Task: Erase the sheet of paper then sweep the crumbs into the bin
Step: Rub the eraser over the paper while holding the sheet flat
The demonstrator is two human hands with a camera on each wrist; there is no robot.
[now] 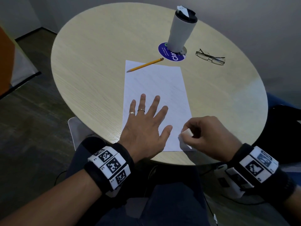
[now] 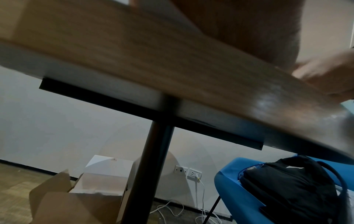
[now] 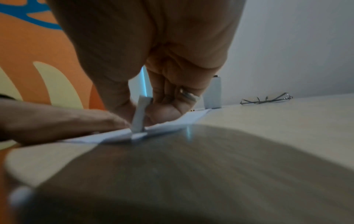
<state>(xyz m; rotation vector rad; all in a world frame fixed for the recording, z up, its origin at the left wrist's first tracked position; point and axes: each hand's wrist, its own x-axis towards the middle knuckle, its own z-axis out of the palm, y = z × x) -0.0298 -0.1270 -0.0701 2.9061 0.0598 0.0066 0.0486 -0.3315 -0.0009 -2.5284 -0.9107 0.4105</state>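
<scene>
A white sheet of paper [image 1: 156, 85] lies on the round wooden table [image 1: 91, 62]. My left hand [image 1: 146, 115] rests flat on the sheet's lower left part, fingers spread and straight. At the sheet's lower right corner my right hand [image 1: 205, 134] pinches a small white eraser [image 1: 187, 133] between thumb and fingers. In the right wrist view the eraser [image 3: 139, 116] stands on end, its tip touching the paper [image 3: 168, 125]. A small grey bin [image 1: 180, 30] with a black rim and crumpled paper on top stands at the table's far side. No crumbs are discernible.
A yellow pencil [image 1: 145, 65] lies across the sheet's far left corner. Folded glasses [image 1: 211, 57] sit to the right of the bin, which stands on a blue round sticker [image 1: 171, 54]. Below are an open cardboard box [image 2: 76, 197] and a black backpack [image 2: 287, 189] on a blue chair.
</scene>
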